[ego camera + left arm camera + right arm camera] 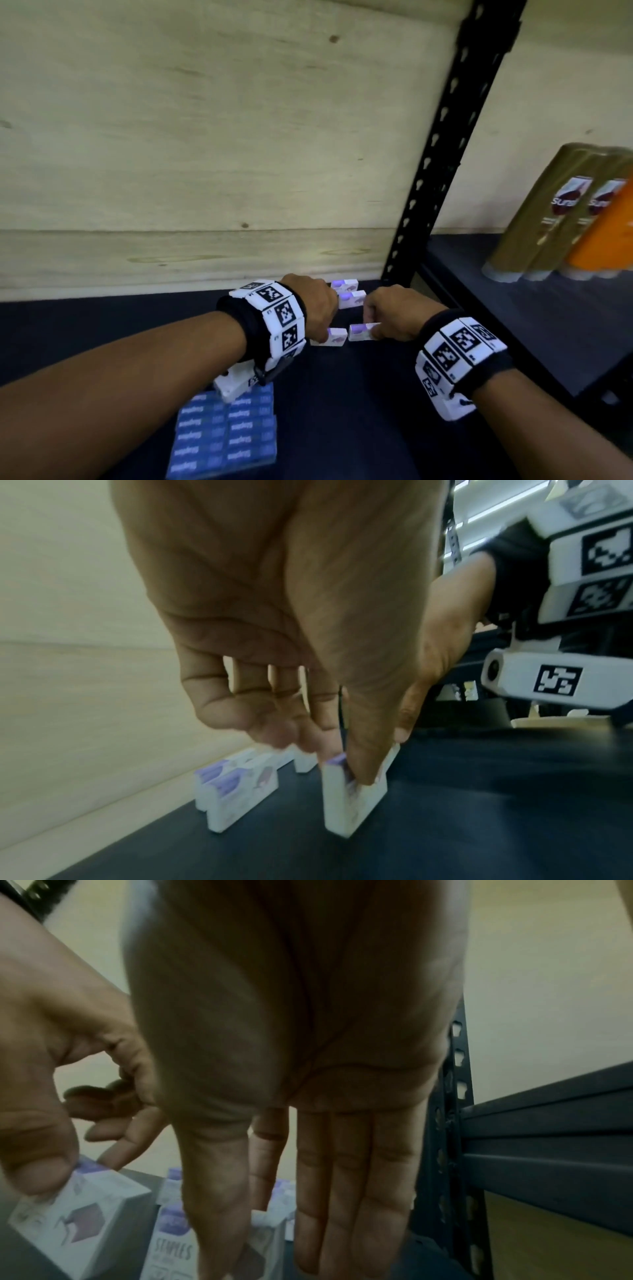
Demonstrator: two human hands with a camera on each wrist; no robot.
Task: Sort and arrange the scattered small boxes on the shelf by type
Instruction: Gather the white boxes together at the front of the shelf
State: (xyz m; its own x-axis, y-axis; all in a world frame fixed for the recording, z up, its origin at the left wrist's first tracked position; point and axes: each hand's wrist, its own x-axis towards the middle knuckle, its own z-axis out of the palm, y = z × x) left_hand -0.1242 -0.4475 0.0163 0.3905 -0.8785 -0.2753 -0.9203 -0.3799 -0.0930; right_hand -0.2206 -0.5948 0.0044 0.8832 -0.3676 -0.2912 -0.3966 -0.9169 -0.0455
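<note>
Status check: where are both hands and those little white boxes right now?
Left hand pinches one white box; right hand grips another. Two more stand by the back wall. Blue boxes grouped; nothing blocking.

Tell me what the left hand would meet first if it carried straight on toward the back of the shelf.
Probably the two white-and-purple boxes standing near the wooden back panel, just beyond the box the left hand holds. How far off they stand is hard to judge.

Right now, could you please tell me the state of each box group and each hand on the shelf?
left hand: pinches a white-purple box, upright on the shelf.
right hand: holds a second white-purple box, beside the first.
back boxes: two, upright, untouched.
blue boxes: flat, in a tidy block.
</note>
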